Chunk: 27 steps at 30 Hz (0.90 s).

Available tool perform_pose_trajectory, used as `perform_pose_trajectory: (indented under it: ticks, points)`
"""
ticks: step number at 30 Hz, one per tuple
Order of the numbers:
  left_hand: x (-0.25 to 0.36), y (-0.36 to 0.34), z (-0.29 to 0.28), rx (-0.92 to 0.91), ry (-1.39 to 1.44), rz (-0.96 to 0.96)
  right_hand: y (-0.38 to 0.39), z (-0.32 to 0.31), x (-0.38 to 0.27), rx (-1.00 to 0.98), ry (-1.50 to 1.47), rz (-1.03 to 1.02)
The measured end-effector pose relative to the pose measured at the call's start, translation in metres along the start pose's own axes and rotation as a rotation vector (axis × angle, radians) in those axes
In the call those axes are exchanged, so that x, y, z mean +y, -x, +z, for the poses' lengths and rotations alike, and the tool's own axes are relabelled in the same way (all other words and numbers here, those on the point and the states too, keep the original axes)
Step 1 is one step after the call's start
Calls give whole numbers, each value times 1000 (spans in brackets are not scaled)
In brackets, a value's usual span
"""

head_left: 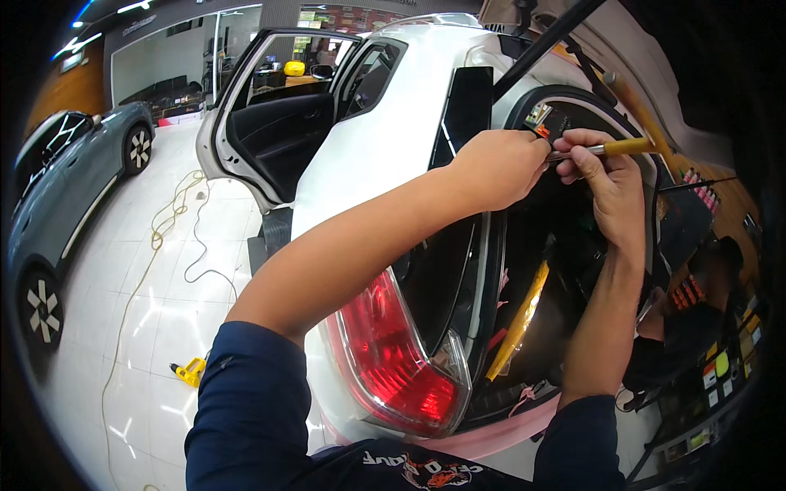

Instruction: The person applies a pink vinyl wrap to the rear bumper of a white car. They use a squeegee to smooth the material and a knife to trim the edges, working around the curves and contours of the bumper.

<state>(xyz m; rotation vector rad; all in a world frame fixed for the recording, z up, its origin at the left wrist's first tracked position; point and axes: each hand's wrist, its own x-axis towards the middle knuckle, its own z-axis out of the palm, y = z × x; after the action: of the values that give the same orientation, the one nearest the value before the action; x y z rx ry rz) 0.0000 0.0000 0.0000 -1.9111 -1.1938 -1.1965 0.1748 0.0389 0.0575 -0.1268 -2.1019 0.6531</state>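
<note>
At the rear corner of a white hatchback [385,139], tailgate raised, both bare hands work at the upper edge of the hatch opening. Right hand [610,184] grasps a yellow-handled tool [610,148], fingers [591,169] wrapped around the handle and metal shank; the tip points left toward the left hand [499,168]. Left hand is clenched into a loose fist at the body edge, right against the tool tip; whether it pinches anything small cannot be told, since the fingers are turned away.

Risks, as judged:
- Tool tip sits touching or nearly touching the left hand; a slip along the shank could jab it.
- Metal shank lies close to painted edge and dark glass; a sideways skid could scratch either.
- Arms are stretched out over the red tail lamp [393,360]; leaning weight there could stress the lens.
- A yellow cord [164,237] trails in loops across the floor behind, with a small yellow object [191,371] lying on the tiles, both trip hazards when stepping back.

Surface and room: glossy white tiled floor [106,327], strong reflections. Rear side door [274,114] stands open. A grey-blue car [65,180] is parked to the left. Indoor workshop, strip lights overhead. Racks with small coloured items at right, dim.
</note>
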Motion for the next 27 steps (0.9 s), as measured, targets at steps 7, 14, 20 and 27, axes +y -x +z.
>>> perform_pose_trajectory:
  ticks: [7,14,20,27]
  points:
    - [-9,10,-5,-23,11,34,4,51,17,503,506,-102]
    - [-11,10,-8,-45,3,15,14,28,13,161,-78,-24]
    - [-7,9,-5,-86,-5,-5,12,42,32,524,496,-31]
    - [-7,11,-12,-139,-29,11,14,24,14,5,-36,35]
